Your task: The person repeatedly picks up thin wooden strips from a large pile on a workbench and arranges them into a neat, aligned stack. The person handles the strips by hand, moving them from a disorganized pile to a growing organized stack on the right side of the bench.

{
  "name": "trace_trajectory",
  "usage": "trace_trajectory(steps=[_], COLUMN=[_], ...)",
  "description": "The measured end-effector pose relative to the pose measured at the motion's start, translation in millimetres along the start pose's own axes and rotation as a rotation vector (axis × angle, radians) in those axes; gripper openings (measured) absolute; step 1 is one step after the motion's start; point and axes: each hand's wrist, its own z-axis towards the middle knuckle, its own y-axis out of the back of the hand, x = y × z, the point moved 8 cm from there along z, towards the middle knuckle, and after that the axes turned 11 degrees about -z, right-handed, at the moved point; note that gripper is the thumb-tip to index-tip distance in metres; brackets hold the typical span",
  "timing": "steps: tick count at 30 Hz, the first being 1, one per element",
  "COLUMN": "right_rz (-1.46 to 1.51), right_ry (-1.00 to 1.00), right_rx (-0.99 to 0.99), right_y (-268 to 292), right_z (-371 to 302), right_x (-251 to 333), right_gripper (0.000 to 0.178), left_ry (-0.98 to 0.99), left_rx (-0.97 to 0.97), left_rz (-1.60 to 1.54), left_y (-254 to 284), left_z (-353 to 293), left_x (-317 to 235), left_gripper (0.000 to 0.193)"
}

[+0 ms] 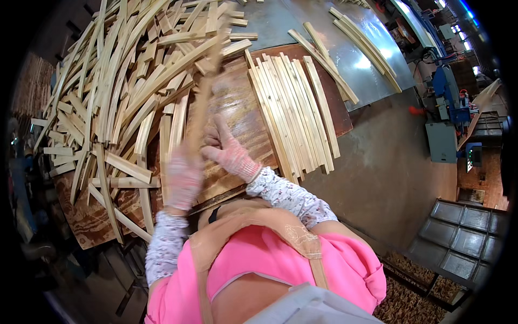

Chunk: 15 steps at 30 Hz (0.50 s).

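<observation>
My left hand [183, 182], in a pink and white knit glove, is smeared by motion and grips the lower end of a wooden strip [203, 100]. The strip is blurred too and points away from me, its far end near the top of the view. Just right of its lower end, my right hand [236, 156] wears a matching glove, with index finger and thumb spread apart and nothing visible between them. Beneath both hands lies a brown wooden board [237, 102]. To the right, several pale strips [294, 108] rest side by side in a row.
A large jumbled heap of wooden strips [116, 81] covers the left of the table. More strips [367, 46] lie on a shiny metal sheet [396, 70] at the far right. Beyond stands a blue and grey machine [443, 135]. A gridded metal frame [458, 237] is at lower right.
</observation>
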Motion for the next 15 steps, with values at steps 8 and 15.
trace_trajectory(steps=[8,15], right_rz=[-0.861,-1.007], right_ry=[0.002,-0.346], right_rx=[-0.273,-0.708], right_y=[286,504], right_z=[24,51], right_x=[-100,-74], right_gripper=[0.016,0.081], left_ry=[-0.375,-0.195], left_rx=[0.014,-0.533], left_rz=[0.365,0.688], left_y=[-97,18], left_z=[5,32], left_x=[10,30], left_gripper=[0.061,0.066])
